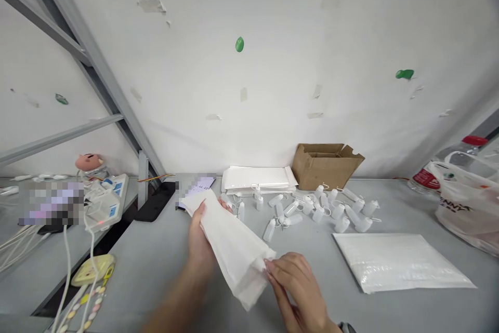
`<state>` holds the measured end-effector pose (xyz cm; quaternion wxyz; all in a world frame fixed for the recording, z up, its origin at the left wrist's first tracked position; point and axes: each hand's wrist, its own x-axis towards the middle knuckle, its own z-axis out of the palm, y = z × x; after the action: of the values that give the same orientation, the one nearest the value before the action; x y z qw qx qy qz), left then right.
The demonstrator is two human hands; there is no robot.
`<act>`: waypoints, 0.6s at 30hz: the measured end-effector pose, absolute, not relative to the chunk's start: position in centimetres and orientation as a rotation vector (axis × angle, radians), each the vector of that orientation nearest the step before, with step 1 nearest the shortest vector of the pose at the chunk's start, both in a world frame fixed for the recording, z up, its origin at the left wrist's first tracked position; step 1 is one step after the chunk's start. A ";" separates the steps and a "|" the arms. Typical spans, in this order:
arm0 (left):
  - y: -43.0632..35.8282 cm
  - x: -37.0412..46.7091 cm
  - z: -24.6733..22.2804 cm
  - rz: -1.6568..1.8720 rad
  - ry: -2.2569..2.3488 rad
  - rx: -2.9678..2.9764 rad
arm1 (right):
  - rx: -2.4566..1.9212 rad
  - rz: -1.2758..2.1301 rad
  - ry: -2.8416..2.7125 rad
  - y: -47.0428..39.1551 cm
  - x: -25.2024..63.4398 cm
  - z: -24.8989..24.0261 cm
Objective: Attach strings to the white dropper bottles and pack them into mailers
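A white paper bag [230,242] slants across the front of the table, its open end toward the lower right. My left hand [200,237] is closed around the upper part, thumb on top and fingertips showing at the far edge. At the mouth of the bag, my right hand [298,289] pinches the rim with thumb and forefinger; whether something small is also in that pinch is hidden. Several small translucent white bottles [318,213] with thin loops lie and stand scattered behind the bag. A white padded mailer [401,263] rests flat to the right.
Against the wall stand a stack of white envelopes [259,178] and an open cardboard box [325,171]. A plastic carrier bag [463,218] and a red-labelled bottle [425,180] are far right. At left are a black phone [156,202], a power strip [113,203] and cables.
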<state>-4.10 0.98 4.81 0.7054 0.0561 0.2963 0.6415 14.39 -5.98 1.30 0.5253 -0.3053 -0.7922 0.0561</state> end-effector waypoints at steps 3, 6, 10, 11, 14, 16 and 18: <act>-0.9 -3.1 4.2 1.516 0.787 -0.023 | -0.889 0.062 -1.949 -5.8 14.1 0.7; -2.5 -2.5 3.5 1.576 0.907 -0.124 | -1.074 0.186 -1.951 -5.5 13.7 0.0; -4.1 -2.6 3.1 1.446 0.912 -0.059 | -1.178 0.531 -1.984 -4.7 13.7 0.3; -4.4 -2.9 3.0 1.414 0.917 -0.024 | -1.160 0.658 -2.007 -4.4 14.1 0.6; -5.3 -4.0 2.5 1.381 0.885 0.085 | -1.088 0.895 -2.024 -2.9 16.2 1.5; -5.7 -4.8 2.0 1.397 0.834 0.109 | -1.150 0.734 -2.026 -1.4 18.2 1.4; -5.9 -5.2 1.4 1.417 0.790 0.096 | -1.274 0.334 -2.072 0.2 20.0 0.7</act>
<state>-5.24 -5.85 1.37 0.6877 0.0430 0.3530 0.6329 19.97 0.19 0.70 0.3366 -0.4887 -0.7947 0.1283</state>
